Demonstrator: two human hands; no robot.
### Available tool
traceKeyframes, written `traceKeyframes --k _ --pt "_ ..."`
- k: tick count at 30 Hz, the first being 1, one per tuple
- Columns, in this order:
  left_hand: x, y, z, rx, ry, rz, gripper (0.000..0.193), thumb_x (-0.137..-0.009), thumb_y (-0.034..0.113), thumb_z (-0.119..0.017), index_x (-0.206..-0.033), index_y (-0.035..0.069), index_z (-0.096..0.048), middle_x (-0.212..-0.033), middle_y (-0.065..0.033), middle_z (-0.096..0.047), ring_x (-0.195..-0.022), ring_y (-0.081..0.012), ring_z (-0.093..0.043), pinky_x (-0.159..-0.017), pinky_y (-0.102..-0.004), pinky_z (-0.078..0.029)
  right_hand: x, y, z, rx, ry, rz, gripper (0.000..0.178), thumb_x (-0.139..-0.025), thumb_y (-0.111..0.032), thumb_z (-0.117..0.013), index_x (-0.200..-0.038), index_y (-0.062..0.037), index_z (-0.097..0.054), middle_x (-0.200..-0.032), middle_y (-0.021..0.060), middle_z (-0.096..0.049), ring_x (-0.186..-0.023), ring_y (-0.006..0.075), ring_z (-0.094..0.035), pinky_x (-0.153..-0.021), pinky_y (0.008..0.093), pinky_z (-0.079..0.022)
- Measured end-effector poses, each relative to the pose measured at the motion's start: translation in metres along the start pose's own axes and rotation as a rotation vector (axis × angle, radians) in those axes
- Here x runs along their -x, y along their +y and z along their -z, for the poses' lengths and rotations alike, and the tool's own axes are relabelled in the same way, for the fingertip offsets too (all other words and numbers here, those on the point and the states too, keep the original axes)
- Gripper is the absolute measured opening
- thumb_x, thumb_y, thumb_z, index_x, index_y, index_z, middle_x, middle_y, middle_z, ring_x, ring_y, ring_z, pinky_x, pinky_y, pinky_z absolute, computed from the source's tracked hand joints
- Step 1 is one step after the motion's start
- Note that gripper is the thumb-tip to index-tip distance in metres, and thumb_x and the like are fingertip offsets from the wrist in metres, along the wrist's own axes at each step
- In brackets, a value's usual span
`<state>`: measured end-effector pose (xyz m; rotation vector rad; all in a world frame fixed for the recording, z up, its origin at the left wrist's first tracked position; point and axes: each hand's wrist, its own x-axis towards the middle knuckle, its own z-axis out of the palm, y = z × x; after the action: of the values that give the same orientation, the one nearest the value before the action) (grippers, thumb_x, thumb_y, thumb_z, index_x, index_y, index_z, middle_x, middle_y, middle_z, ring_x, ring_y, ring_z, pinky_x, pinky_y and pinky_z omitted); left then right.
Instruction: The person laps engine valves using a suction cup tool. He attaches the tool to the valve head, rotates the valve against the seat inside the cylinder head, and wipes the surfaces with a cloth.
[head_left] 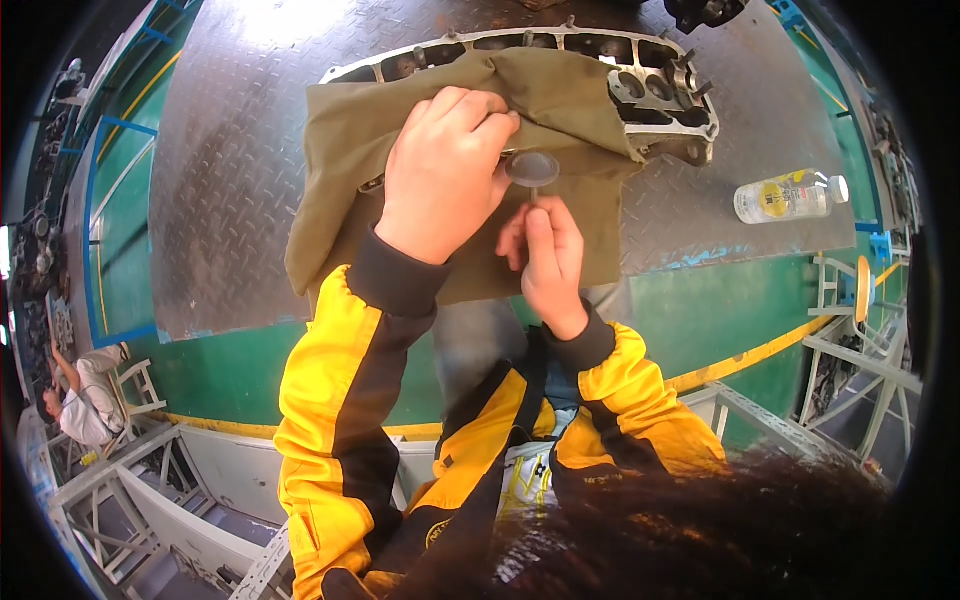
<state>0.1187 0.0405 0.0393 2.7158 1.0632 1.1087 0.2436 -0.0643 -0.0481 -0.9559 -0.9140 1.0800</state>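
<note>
My right hand is closed around the thin stem of an engine valve, whose round grey head points up and away from me. Just left of the valve head, my left hand is closed with its fingertips pinching a raised fold of an olive-green cloth. That cloth is draped over the near part of a metal cylinder head and hangs off the table's front edge. Much of the cylinder head is hidden under it; open chambers and studs show along the far side and right end.
A steel tread-plate table carries the work. On its right lies a clear plastic bottle with a white cap. Dark metal parts sit at the far edge. A seated person is at the lower left, near metal frames.
</note>
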Motion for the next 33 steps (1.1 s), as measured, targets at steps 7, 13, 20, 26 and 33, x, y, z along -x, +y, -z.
traceKeyframes --k 7,13,20,26,33 --pt "0.001 -0.001 -0.003 -0.013 0.007 -0.001 0.036 -0.071 0.014 -0.089 -0.103 0.006 -0.075 -0.11 -0.0039 -0.072 -0.103 -0.0294 -0.067 -0.09 -0.0413 -0.053 0.004 -0.001 0.0 0.035 0.032 0.024 0.023 -0.113 -0.017 -0.045 -0.107 0.001 -0.058 -0.073 0.007 -0.067 -0.056 0.0074 -0.05 -0.053 0.0248 -0.04" --pt "0.001 0.0 -0.002 0.011 0.016 -0.01 0.036 -0.07 0.01 -0.088 -0.103 0.007 -0.075 -0.111 -0.0035 -0.072 -0.105 -0.0284 -0.067 -0.088 -0.0407 -0.053 0.009 -0.006 0.002 0.057 -0.038 0.142 0.023 -0.113 -0.016 -0.044 -0.109 0.0011 -0.059 -0.075 0.0059 -0.068 -0.058 0.0075 -0.052 -0.055 0.0245 -0.043" --pt "0.0 0.0 -0.001 0.015 0.007 0.005 0.038 -0.068 0.008 -0.088 -0.103 0.007 -0.075 -0.111 -0.0034 -0.072 -0.105 -0.0285 -0.067 -0.089 -0.041 -0.053 0.01 -0.009 -0.002 0.083 -0.026 0.115 0.027 -0.114 -0.024 -0.046 -0.107 -0.0002 -0.056 -0.074 0.0074 -0.063 -0.058 0.0095 -0.051 -0.054 0.0249 -0.04" --pt "-0.001 -0.001 -0.002 0.008 0.005 0.0 0.037 -0.069 0.011 -0.089 -0.104 0.006 -0.076 -0.111 -0.0045 -0.072 -0.106 -0.0289 -0.067 -0.089 -0.041 -0.053 0.004 -0.003 -0.002 0.11 -0.07 -0.031 0.027 -0.116 -0.025 -0.043 -0.108 -0.0015 -0.053 -0.073 0.0078 -0.059 -0.057 0.0103 -0.047 -0.053 0.0248 -0.035" --pt "0.001 -0.003 -0.003 0.009 0.003 0.01 0.037 -0.069 0.006 -0.086 -0.104 0.006 -0.076 -0.112 -0.005 -0.073 -0.107 -0.029 -0.067 -0.091 -0.0412 -0.053 0.004 -0.005 -0.003 0.161 -0.043 0.081 0.031 -0.115 -0.027 -0.042 -0.105 0.0001 -0.055 -0.072 0.0069 -0.059 -0.057 0.0092 -0.046 -0.052 0.0247 -0.035"
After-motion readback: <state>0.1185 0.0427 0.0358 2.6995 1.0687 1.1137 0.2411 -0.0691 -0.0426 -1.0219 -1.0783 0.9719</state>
